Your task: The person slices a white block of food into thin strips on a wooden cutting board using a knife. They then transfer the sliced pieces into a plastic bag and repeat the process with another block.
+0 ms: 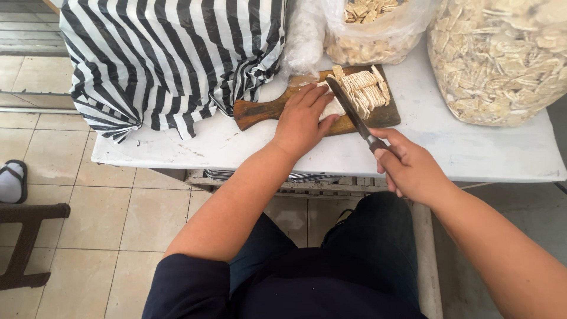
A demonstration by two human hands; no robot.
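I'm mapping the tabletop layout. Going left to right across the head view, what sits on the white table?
Striped black-and-white bag → wooden cutting board with the left hand pressing pale dough → knife held by the right hand → big clear bag of cut pieces.

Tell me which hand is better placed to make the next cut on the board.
The right hand, probably. It grips the knife, whose blade lies across the white slab beside the cut strips. The left hand is flat on the slab on the board, steadying it.
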